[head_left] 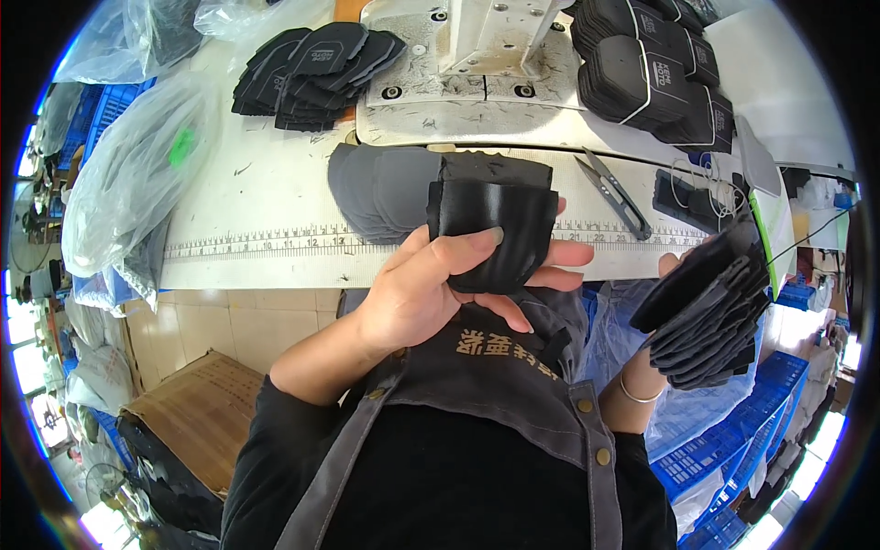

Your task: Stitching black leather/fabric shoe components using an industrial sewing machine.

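Landmark: white metal machine base (458,119), scuffed, bolted, strewn with dark scraps.

Left hand (414,282): grip closed around a glossy black, curved pouch-like piece (486,249). Thumb flat on its front, fingers behind and poking out on the right side. Piece is on the person's side of the base, above the near edge of the white surface (247,206). A matte dark layer shows along its top; can't tell if it's a separate part.

Right hand (647,365): grip full, carrying a thick stack of floppy black fabric pieces (706,316), well right of the base and toward the person. Most fingers hidden behind the stack, one tip visible. Silver bangle (639,395) on that wrist.

Overlapping row of flat grey rounded pieces (380,191): just off the base's near edge, toward its left. Contact with the pouch-like piece unclear.

Open metal thread snips (626,203): near side of the base, off its right corner. Tangled white cord (720,192) further right.

Fanned pile of black rounded panels (316,69): left of the base. Cord-tied bundles of black panels (632,82): right of it. Clear plastic bag (128,183): far left.
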`<state>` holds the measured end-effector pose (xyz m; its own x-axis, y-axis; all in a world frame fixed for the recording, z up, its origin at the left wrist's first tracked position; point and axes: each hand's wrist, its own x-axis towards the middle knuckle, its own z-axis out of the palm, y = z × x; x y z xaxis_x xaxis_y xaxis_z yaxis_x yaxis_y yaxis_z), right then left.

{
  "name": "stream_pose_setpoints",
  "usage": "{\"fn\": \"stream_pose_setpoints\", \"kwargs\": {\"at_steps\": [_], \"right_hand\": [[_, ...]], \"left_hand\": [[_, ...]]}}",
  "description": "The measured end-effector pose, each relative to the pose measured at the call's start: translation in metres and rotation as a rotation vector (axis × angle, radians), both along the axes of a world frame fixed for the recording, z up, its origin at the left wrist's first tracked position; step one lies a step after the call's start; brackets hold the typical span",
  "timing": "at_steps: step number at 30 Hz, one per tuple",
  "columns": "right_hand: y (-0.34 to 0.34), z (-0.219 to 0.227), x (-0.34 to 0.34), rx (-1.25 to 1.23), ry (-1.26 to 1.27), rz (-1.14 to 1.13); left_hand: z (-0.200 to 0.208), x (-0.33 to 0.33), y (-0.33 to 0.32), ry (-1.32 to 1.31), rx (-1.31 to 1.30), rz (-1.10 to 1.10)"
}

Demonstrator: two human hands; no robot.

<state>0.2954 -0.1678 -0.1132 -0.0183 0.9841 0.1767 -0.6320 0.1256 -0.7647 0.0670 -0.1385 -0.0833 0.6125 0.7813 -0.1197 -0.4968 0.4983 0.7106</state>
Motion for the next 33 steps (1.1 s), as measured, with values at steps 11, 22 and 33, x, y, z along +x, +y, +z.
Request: {"fn": "stream_pose_setpoints", "kwargs": {"at_steps": [11,22,33], "right_hand": [[0.023,0.018,-0.028,-0.171,-0.042,0.179],[0.02,0.025,-0.059,-0.141,-0.193,0.073],[0.036,0.034,-0.09,0.04,-0.169,0.294]], "left_hand": [[-0.018,-0.002,-0.007,-0.244,-0.102,0.198],[0.005,0.007,-0.012,0.707,0.764,0.501],[0.029,-0.045,0.018,0.845,0.611,0.445]]}}
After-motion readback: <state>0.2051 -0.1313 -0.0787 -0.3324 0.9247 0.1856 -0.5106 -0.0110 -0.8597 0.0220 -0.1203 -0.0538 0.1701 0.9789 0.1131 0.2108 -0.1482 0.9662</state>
